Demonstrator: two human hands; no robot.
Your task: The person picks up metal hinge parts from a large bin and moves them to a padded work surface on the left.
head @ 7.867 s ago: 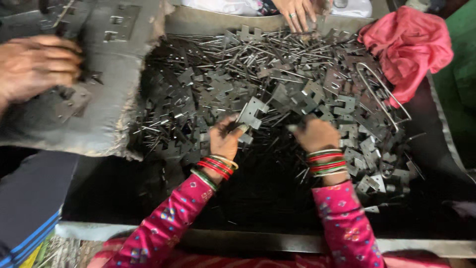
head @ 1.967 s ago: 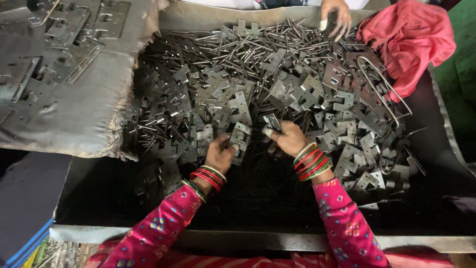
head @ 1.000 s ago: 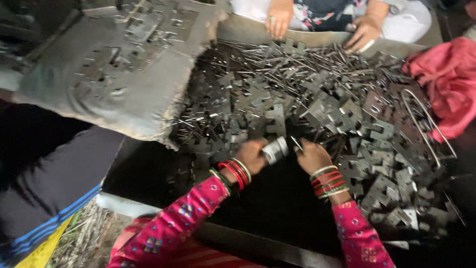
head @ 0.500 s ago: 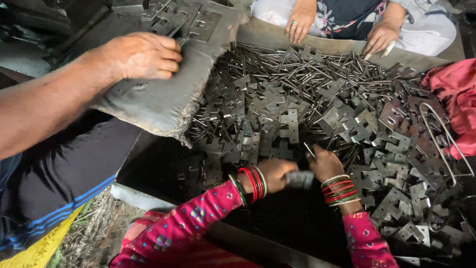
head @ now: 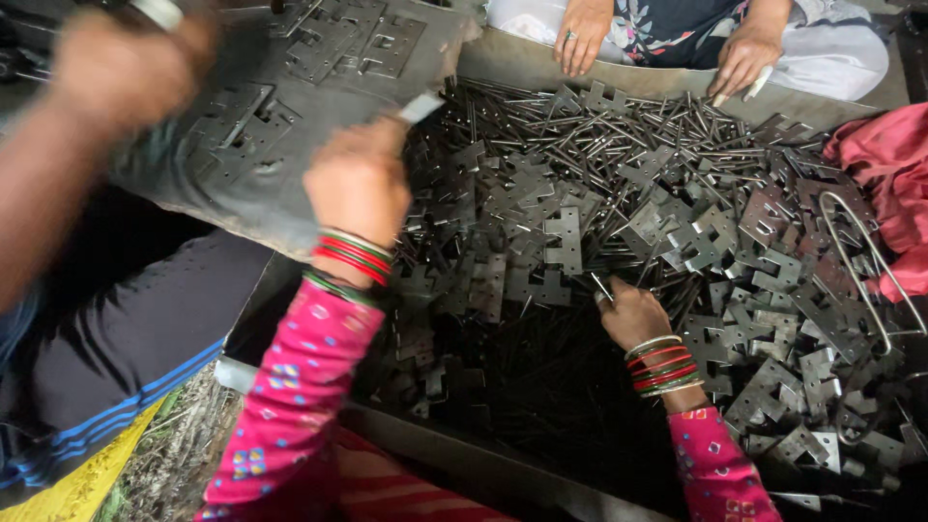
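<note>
Head view: small metal piece (head: pixel 421 106) pinched in raised left hand (head: pixel 360 184), upper middle of frame, beside grey sack (head: pixel 290 116) strewn with hinge plates. Right hand (head: pixel 630 311) lower, at centre right, fingers curled around thin pin (head: pixel 601 286) over heap of hinge plates and pins (head: pixel 619 203) in dark tray (head: pixel 512 68). Seemingly mid-transfer toward sack; careful placement probably needed. Blurred co-worker's arm (head: pixel 87 106) crowding upper left; two more hands (head: pixel 657 43) along top edge; red cloth (head: pixel 884 184) at right.

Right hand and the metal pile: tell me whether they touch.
Touching. The head view shows the right hand resting fingers-down on the metal pile, a thin pin pinched at its fingertips.
</note>
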